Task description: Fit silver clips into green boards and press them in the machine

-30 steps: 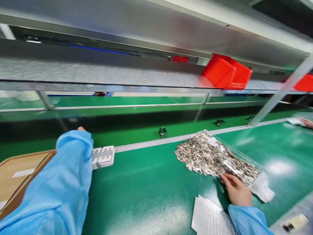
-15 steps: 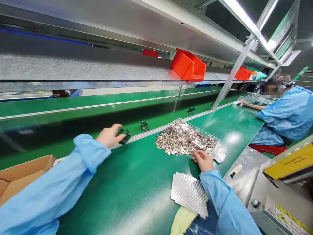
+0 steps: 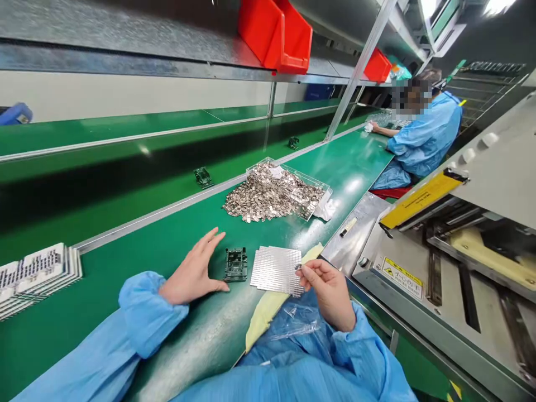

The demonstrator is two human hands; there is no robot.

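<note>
Three circuit boards (image 3: 235, 264) (image 3: 204, 177) (image 3: 293, 143) show clearly, with two red bins (image 3: 268, 36) (image 3: 377, 66), one heap of metal pieces (image 3: 270, 192), one stack of white panels (image 3: 36, 273), one silver stack (image 3: 276, 271), one pen (image 3: 348, 227) and one co-worker (image 3: 438, 134).

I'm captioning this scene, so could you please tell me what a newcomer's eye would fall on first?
Probably the heap of shiny metal pieces on the green bench, mid-picture, and the red bin on the shelf above. Nearer the camera, the open left hand is beside a green circuit board, while the right hand pinches a small piece at the right edge of the ridged silver sheets.
</note>
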